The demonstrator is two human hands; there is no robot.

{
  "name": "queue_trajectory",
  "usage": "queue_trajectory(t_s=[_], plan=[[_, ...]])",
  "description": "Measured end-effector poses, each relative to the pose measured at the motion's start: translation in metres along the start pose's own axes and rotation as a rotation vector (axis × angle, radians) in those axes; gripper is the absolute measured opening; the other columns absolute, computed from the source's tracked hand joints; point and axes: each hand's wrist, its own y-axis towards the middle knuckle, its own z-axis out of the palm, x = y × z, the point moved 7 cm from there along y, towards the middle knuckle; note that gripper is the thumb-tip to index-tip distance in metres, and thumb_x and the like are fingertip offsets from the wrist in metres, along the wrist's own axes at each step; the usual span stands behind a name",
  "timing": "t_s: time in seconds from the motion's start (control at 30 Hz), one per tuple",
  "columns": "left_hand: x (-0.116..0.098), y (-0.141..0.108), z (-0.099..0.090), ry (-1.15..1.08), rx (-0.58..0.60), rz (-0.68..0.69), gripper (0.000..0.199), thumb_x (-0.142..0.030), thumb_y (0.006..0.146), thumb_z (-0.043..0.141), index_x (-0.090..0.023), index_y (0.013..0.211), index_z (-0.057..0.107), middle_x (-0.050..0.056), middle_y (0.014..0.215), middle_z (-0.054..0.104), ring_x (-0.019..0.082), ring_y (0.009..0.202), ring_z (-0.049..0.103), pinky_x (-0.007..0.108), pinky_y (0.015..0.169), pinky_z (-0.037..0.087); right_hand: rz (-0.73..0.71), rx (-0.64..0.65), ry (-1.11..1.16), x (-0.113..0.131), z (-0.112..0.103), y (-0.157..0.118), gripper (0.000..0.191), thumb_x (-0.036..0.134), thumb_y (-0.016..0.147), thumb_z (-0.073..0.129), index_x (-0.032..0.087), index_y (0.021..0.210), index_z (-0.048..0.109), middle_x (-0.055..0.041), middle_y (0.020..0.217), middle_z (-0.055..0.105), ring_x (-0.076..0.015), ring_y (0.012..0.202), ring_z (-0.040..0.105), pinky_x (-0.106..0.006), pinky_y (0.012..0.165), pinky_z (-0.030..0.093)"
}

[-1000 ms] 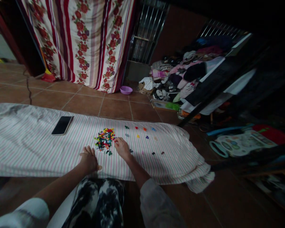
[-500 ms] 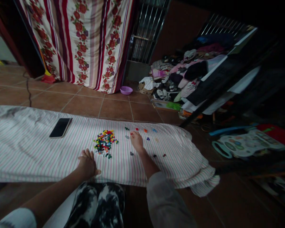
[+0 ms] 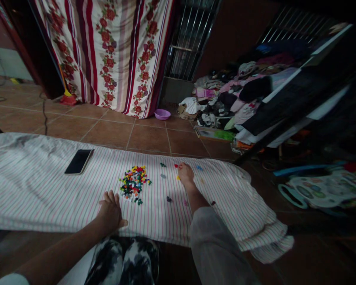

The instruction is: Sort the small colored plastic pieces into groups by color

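Fingers [image 3: 182, 165] of the right hand [image 3: 186, 174] meet the table beside the red pieces [image 3: 176, 166]

In the head view, the fingers of the right hand are bent and close together, pointing down at the striped cloth [image 3: 86, 198] over the table [image 3: 154, 221]. Whether they are clamped on a piece or slightly apart, I cannot tell. The left hand [image 3: 109, 209] rests palm down on the cloth near its front edge, fingers a little apart and thumb out to the side — it holds nothing visible.

Between the hands and farther back lies the mixed pile [image 3: 133, 181] of small coloured pieces, with a few dark green pieces [image 3: 139, 201] at its near edge. Right of the pile, small groups sit apart: green [image 3: 163, 164], grey [image 3: 163, 176], dark [image 3: 169, 199], pink [image 3: 186, 202], yellow [image 3: 178, 177], blue [image 3: 199, 167] and beige [image 3: 202, 180]. The yellow group is just beside the right hand; a brown piece [image 3: 213, 203] lies near the sleeve [image 3: 209, 225].

A phone [image 3: 78, 161] lies left of the pile. On the tiled floor [image 3: 106, 128] beyond stand a purple basin [image 3: 162, 114] and a red broom [image 3: 68, 99] — both near the flowered curtain [image 3: 123, 59].
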Motion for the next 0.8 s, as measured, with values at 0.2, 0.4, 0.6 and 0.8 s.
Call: queue_trajectory(t_s=[0.2, 0.4, 0.6, 0.8], plan=[[-0.001, 0.001, 0.003, 0.0, -0.02, 0.0, 0.094, -0.063, 0.076, 0.054, 0.006, 0.136, 0.037, 0.041, 0.138, 0.031, 0.053, 0.127, 0.036, 0.056, 0.084, 0.047, -0.004, 0.044, -0.024, 0.004, 0.011, 0.008, 0.03, 0.015, 0.09, 0.045, 0.019, 0.113, 0.064, -0.0085, 0.107, 0.069, -0.0181, 0.101, 0.064, -0.024, 0.081, 0.044], [-0.002, 0.001, 0.005, 0.022, -0.015, 0.005, 0.095, -0.064, 0.076, 0.054, 0.006, 0.137, 0.036, 0.041, 0.138, 0.03, 0.055, 0.126, 0.036, 0.056, 0.082, 0.047, -0.035, 0.049, -0.091, 0.009, 0.014, 0.013, 0.029, 0.015, 0.09, 0.045, 0.018, 0.112, 0.064, -0.01, 0.108, 0.069, -0.0187, 0.102, 0.063, -0.026, 0.083, 0.044], [-0.002, 0.002, 0.005, 0.007, 0.007, 0.017, 0.095, -0.064, 0.077, 0.051, 0.007, 0.137, 0.033, 0.042, 0.139, 0.028, 0.056, 0.127, 0.034, 0.056, 0.083, 0.046, -0.06, 0.043, -0.088, 0.01, 0.013, 0.012, 0.026, 0.018, 0.09, 0.049, 0.016, 0.111, 0.064, -0.0091, 0.107, 0.068, -0.0189, 0.102, 0.063, -0.025, 0.082, 0.044], [-0.001, 0.001, 0.003, -0.03, 0.013, 0.015, 0.096, -0.064, 0.076, 0.053, 0.008, 0.137, 0.033, 0.043, 0.138, 0.027, 0.056, 0.127, 0.033, 0.057, 0.084, 0.045, -0.065, 0.014, -0.101, 0.011, -0.002, 0.001, 0.029, 0.014, 0.091, 0.044, 0.017, 0.111, 0.065, -0.0105, 0.107, 0.067, -0.0183, 0.1, 0.063, -0.024, 0.08, 0.043]])
